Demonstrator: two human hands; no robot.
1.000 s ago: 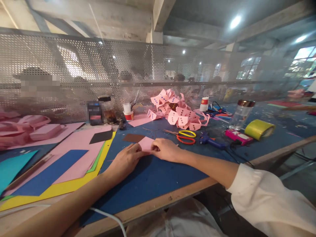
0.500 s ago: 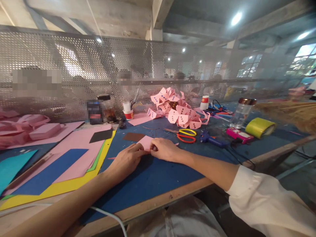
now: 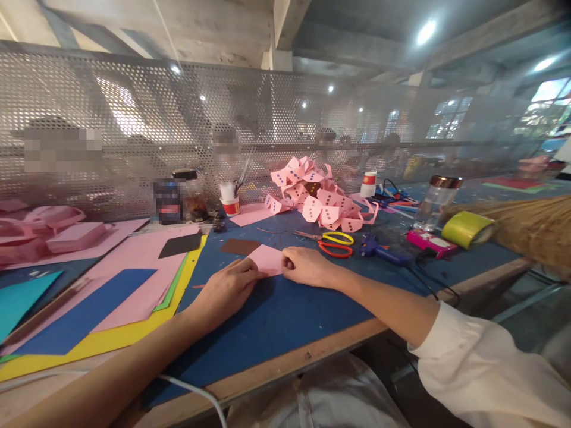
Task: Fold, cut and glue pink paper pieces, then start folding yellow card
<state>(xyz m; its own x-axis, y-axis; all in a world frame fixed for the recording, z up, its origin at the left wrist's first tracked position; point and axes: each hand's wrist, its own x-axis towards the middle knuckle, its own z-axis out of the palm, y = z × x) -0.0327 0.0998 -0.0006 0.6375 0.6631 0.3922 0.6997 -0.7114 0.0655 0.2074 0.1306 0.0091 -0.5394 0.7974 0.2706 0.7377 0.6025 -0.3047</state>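
As far as you can judge, the pink sheet (image 3: 266, 260) between your hands is at an early stage: its upper face looks flat and plain, with no dots and no raised sides showing. Whether its near edge carries a crease cannot be told, since your fingers cover part of it. On the far side of the worktop (image 3: 267, 333), a heap of folded pink pieces (image 3: 330, 205) with rows of dots looks well worked already, while the brown card (image 3: 239, 246) just beyond your left hand lies flat.

Your left hand (image 3: 229, 285) is closed lightly on the sheet's left near corner, with the thumb along the near edge. Your right hand (image 3: 307, 266) has its fingers curled in at the sheet's right edge; they seem to touch it, but you cannot tell whether they pinch it.

The scissors (image 3: 334, 244) lie beyond your right hand, with the blue glue gun (image 3: 386, 249) to their right, both out of your grasp. Off to the left, a blue strip (image 3: 93, 309) rests on pink paper.
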